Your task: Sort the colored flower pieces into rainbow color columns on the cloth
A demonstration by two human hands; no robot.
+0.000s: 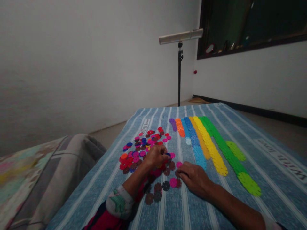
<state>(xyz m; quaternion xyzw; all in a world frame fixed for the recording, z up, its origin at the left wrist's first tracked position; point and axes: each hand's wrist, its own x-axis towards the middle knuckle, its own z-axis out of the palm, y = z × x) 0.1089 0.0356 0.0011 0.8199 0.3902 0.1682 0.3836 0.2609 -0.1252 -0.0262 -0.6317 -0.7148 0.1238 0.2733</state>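
My left hand (155,156) is over the mixed pile, its fingers pinched at a dark blue snowflake disc (169,154). A pink disc lies just beyond those fingertips. My right hand (194,177) rests low on the cloth, right of the pile, with its fingers closed; whatever they may hold is hidden. By its fingertips are a pink snowflake disc (179,164) and a brown edge. The pile of snowflake discs (136,156) mixes red, pink, brown, dark blue and orange. Nearer me lie brown discs (149,198) and a black disc (166,185).
Overlapping discs form colour rows on the right: purple (173,124), orange (180,127), blue (192,132), yellow (211,147) and green (223,145). Everything lies on a blue striped cloth (107,182). Behind stands a lamp on a black pole (179,76). A draped blanket (72,159) is at left.
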